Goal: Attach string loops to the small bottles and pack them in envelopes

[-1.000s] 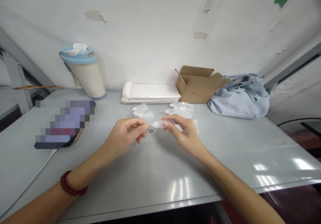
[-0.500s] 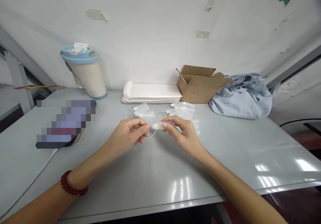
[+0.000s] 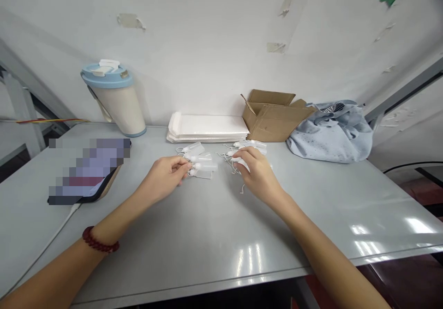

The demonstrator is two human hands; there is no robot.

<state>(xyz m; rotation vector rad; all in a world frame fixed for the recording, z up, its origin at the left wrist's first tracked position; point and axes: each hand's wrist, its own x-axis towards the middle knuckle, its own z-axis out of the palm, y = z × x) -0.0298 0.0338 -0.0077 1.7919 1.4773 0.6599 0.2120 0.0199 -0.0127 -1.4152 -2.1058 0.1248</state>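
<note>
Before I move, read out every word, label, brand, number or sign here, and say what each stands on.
No text can be read.
Phone: screen pixelated, unreadable.
Cloth: dark striped patch, too small to make out.
Cup, box, white stack, small clear bottles: no legible lettering.

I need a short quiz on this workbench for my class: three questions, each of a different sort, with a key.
1. True or false: the open cardboard box stands between the white stack and the bunched grey-blue cloth.

2. Which arm wears the dark red bracelet?
A) Right
B) Left
C) Both

3. Fill in, choosing "plain" or "looped": the left hand is by the ____ ends of the nearest small translucent pieces.

Key: 1. True. 2. B. 3. Looped.
</note>
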